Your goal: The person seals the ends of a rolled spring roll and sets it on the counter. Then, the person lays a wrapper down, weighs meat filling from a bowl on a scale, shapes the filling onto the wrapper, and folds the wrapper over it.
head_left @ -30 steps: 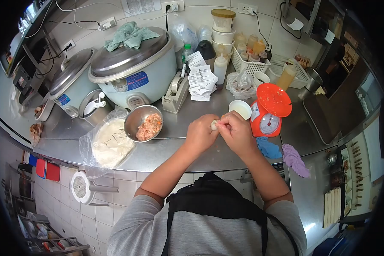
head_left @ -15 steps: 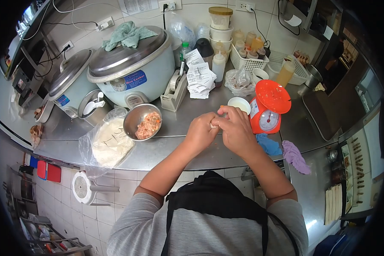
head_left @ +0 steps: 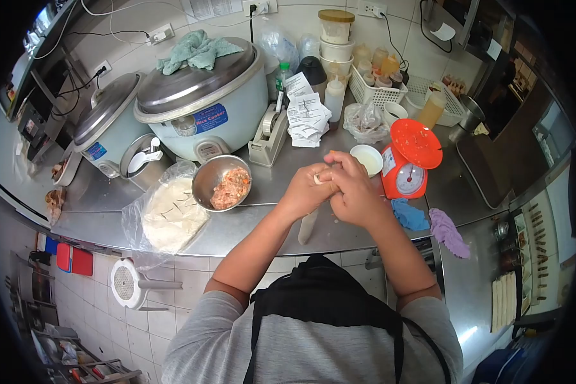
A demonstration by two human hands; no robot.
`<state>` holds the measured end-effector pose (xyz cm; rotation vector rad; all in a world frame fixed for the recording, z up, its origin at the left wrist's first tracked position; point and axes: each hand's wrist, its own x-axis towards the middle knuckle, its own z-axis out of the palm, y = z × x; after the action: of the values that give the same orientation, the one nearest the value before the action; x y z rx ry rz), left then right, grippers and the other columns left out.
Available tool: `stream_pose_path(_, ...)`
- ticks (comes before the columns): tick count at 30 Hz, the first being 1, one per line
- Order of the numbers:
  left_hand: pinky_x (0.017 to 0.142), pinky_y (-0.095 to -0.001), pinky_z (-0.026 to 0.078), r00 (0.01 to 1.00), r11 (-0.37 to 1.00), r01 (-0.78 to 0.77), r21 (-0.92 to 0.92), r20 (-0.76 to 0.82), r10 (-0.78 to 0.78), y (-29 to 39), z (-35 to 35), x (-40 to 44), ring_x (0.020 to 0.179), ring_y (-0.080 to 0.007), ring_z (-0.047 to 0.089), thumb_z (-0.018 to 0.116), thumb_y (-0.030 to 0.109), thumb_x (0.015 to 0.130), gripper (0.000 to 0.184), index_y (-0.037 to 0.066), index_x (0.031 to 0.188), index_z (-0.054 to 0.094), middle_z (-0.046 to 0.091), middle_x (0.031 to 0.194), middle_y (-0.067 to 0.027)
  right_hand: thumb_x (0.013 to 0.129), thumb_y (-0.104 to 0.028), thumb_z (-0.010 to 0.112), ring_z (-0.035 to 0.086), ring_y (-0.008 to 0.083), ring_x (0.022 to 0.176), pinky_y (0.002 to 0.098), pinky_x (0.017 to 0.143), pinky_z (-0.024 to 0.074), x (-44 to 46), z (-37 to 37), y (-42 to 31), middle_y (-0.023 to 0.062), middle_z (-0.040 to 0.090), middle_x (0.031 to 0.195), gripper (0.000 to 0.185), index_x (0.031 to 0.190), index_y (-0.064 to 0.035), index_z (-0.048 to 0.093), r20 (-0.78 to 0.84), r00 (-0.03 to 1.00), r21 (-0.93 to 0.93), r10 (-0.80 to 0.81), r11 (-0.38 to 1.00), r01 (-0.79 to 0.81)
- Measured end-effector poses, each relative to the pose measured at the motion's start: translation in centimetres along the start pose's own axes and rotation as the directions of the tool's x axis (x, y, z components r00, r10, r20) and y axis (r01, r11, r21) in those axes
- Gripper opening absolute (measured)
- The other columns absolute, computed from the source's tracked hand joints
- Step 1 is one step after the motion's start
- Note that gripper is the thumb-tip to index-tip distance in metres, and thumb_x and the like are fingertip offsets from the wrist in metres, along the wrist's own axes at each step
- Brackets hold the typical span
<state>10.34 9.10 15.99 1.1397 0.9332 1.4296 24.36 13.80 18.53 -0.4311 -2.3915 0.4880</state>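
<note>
My left hand [head_left: 306,192] is wrapped round a long pale roll [head_left: 308,226], whose lower part sticks out below the palm over the steel counter. A small pale end of it shows between my fingers. My right hand [head_left: 354,194] presses against the left, its bent fingers closed at that end. Left of my hands stand a metal bowl [head_left: 201,185] of orange-pink minced filling [head_left: 231,188] and an open plastic bag with pale round wrappers [head_left: 171,217]. A small white bowl of pale liquid [head_left: 368,160] stands just beyond my right hand.
A red scale [head_left: 405,177] stands to the right, with blue [head_left: 409,216] and purple cloths [head_left: 448,234] before it. Behind are a tape dispenser [head_left: 268,142], paper slips [head_left: 308,115] and a squeeze bottle [head_left: 334,99]. Two rice cookers [head_left: 201,128] fill the back left. The counter [head_left: 269,233] ends near my forearms.
The long part of the pale roll now shows below my left hand; before, only its small end was visible. My right fingers have shifted over the end. The view has moved slightly.
</note>
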Motion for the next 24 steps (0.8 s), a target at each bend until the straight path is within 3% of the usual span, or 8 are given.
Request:
stream_pose_path(3,0.067,-0.0270,0.045,0.999,0.996,0.025,-0.083,0.028,-0.022,0.6,-1.5,0.1,0.062,-0.0110,0.050,0.060,0.024,0.084,0.023,0.004,0.092,0.054,0.055,0.074,-0.0034,0.063,-0.001,0.057,0.046,0.0265,0.110,0.0384,0.094,0.0347,-0.3,1.5,1.8,0.0129,0.038,0.127,0.058,0.120,-0.0076,0.046,-0.052,0.997,0.444,0.049,0.896,-0.021)
stream_pose_path(4,0.069,-0.0292,0.045,0.999,0.994,0.013,-0.112,0.041,-0.009,0.8,-2.1,0.3,0.062,-0.0133,0.050,0.058,0.030,0.085,0.028,0.004,0.094,0.054,0.054,0.075,-0.0046,0.068,-0.008,0.064,0.042,0.0213,0.114,0.0360,0.095,0.0345,-1.2,2.7,2.4,0.0112,0.032,0.133,0.068,0.130,-0.0045,0.034,0.137,0.957,0.848,0.257,0.469,-0.247)
stream_pose_path(7,0.074,-0.0339,0.043,0.987,0.755,0.015,-0.655,0.128,0.092,0.6,-3.0,1.2,0.069,-0.0202,0.051,0.045,0.051,0.086,0.048,0.005,0.096,0.052,0.053,0.076,-0.0083,0.073,-0.014,0.065,0.049,0.0171,0.102,0.0319,0.086,0.0410,-4.4,7.1,3.0,0.0111,0.044,0.119,0.063,0.126,0.0000,0.034,0.221,0.915,0.821,0.338,0.442,-0.362)
stream_pose_path(8,0.072,-0.0328,0.042,0.992,0.749,0.054,-0.660,0.124,0.038,0.5,-3.0,1.3,0.076,-0.0229,0.051,0.034,0.064,0.083,0.061,0.007,0.097,0.051,0.051,0.077,-0.0101,0.074,-0.015,0.064,0.051,0.0156,0.096,0.0307,0.082,0.0426,-4.9,7.3,2.8,0.0101,0.047,0.112,0.060,0.125,0.0004,0.035,0.288,0.875,0.769,0.390,0.451,-0.454)
stream_pose_path(11,0.069,-0.0337,0.042,0.993,0.708,0.119,-0.697,0.085,-0.083,-1.6,-2.1,2.2,0.073,-0.0223,0.050,0.033,0.063,0.084,0.060,0.008,0.096,0.052,0.051,0.074,-0.0081,0.076,-0.017,0.063,0.054,0.0118,0.080,0.0276,0.069,0.0456,-6.7,7.1,1.9,0.0074,0.055,0.094,0.053,0.120,0.0012,0.039,0.388,0.744,0.630,0.545,0.432,-0.645)
stream_pose_path(16,0.069,-0.0314,0.041,0.968,0.802,0.188,-0.566,-0.031,-0.248,-5.5,1.4,2.5,0.077,-0.0225,0.053,0.037,0.047,0.092,0.041,0.011,0.073,0.043,0.052,0.072,-0.0059,0.076,-0.017,0.062,0.054,0.0105,0.069,0.0272,0.060,0.0449,-10.4,4.2,2.1,0.0080,0.056,0.083,0.045,0.113,0.0013,0.044,0.288,0.685,0.490,0.669,0.512,-0.706)
stream_pose_path(19,0.072,-0.0351,0.041,0.963,0.721,0.229,-0.654,0.043,-0.266,-7.1,4.0,2.3,0.080,-0.0235,0.053,0.038,0.053,0.089,0.044,0.011,0.079,0.048,0.053,0.075,-0.0058,0.075,-0.015,0.062,0.054,0.0103,0.065,0.0280,0.057,0.0442,-14.9,4.5,4.0,0.0072,0.056,0.079,0.038,0.108,0.0003,0.049,0.007,0.802,0.490,0.598,0.697,-0.524)
stream_pose_path(24,0.077,-0.0381,0.039,0.889,0.687,0.440,-0.577,0.175,-0.423,-7.8,9.6,2.5,0.089,-0.0234,0.054,0.039,0.059,0.084,0.052,0.013,0.102,0.053,0.056,0.087,-0.0049,0.072,-0.016,0.061,0.056,0.0136,0.066,0.0295,0.059,0.0454,-22.0,-4.4,2.8,0.0063,0.057,0.077,0.033,0.102,-0.0040,0.054,0.053,0.584,0.477,0.810,0.493,-0.728)
